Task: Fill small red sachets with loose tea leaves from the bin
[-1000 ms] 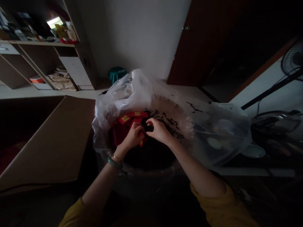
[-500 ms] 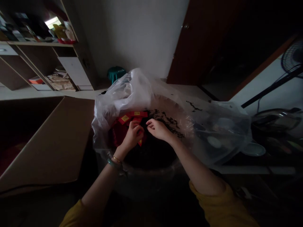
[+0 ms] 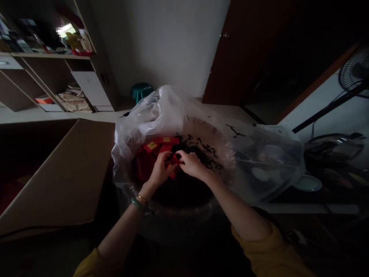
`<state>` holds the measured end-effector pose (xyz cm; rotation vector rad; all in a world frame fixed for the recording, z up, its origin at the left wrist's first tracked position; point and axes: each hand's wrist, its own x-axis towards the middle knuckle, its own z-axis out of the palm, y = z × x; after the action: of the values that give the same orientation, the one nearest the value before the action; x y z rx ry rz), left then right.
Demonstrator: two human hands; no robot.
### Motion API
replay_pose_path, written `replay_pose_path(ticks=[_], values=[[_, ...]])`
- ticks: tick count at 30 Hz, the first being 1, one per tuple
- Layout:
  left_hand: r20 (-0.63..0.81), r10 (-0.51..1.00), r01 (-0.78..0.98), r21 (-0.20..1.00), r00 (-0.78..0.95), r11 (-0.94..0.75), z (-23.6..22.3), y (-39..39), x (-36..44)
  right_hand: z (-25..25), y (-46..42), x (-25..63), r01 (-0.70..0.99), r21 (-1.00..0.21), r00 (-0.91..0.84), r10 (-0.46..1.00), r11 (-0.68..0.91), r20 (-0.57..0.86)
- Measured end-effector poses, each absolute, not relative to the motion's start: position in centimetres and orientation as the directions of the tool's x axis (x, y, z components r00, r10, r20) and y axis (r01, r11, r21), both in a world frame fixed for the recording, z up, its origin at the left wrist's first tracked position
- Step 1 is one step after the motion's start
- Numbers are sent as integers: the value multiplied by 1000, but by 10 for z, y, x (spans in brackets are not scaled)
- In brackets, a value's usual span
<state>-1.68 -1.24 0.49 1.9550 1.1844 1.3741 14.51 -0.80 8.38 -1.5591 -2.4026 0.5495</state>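
Between the fingertips of both hands is a small red packet (image 3: pixel 175 158), partly covered by the fingers. My left hand (image 3: pixel 160 168), with a green bangle and a gold one at the wrist, is closed on its left side. My right hand (image 3: pixel 191 164) pinches the right side. Below them, dark loose leaves (image 3: pixel 201 148) that look like tea fill a bin lined with a clear plastic bag (image 3: pixel 170 105). Several more red packets with yellow labels (image 3: pixel 152 146) lie on the leaves at the left, near my left hand.
An open cardboard box (image 3: pixel 63 173) stands at the left. A shelf unit (image 3: pixel 52 55) and a green container (image 3: pixel 141 91) are behind. To the right are a glass-lidded pan (image 3: pixel 334 148), a pale dish (image 3: pixel 308 183) and a fan (image 3: pixel 356 73). A brown door (image 3: pixel 230 69) is at the back.
My hands have come together. The right hand moved slightly down and a red packet now shows between the fingertips of both hands.
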Motion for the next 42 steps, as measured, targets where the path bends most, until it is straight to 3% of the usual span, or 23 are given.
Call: replay_pose_path(ticks=[5, 11, 15, 19, 23, 27, 31, 34, 36, 39, 42], values=[[271, 945, 472, 819, 182, -326, -10, -18, -13, 69, -6, 152, 653, -695, -293, 947, 300, 134], [379, 916, 654, 660, 134, -369, -9, -18, -9, 66, -8, 160, 531, -770, -353, 919, 353, 178], [377, 907, 597, 690, 185, -409, -10, -18, -10, 66, -5, 164, 485, -813, -399, 908, 323, 123], [406, 908, 528, 751, 102, -396, -17, -17, -12, 68, -8, 166, 509, -764, -315, 912, 395, 262], [507, 861, 525, 725, 31, -446, -17, -18, -10, 73, -17, 162, 635, -590, -289, 861, 499, 419], [542, 840, 530, 705, 27, -471, -11, -19, -4, 74, -21, 152, 796, -462, -258, 910, 391, 324], [535, 844, 543, 698, 38, -467, -11, -21, -2, 72, -15, 146, 827, -457, -260, 943, 328, 207], [475, 878, 522, 733, 66, -436, -12, -22, -5, 70, -10, 148, 800, -466, -339, 925, 379, 171], [357, 927, 470, 802, 115, -367, -12, -22, -8, 70, -9, 151, 764, -481, -381, 902, 431, 204], [185, 965, 358, 902, 184, -241, -9, -21, -13, 73, -10, 156, 727, -506, -356, 885, 464, 300], [141, 975, 204, 963, 169, -175, -5, -21, -12, 76, -12, 158, 733, -497, -359, 885, 465, 298]])
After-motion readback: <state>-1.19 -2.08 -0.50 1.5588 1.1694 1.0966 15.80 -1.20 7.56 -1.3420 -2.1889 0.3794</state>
